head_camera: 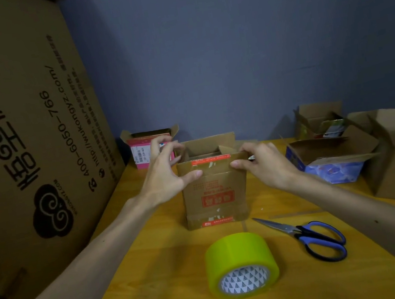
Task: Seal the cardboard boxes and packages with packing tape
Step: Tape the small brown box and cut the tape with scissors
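I look down on a yellow bench against a blue-grey wall, with a big printed carton leaning at its left. The small box stands mid-bench, flaps up, behind the tape roll and scissors. My right hand pinches the right corner of its front flap. My left hand thumbs the flap's left end, fingers arched above the corner; I cannot tell whether they grip.
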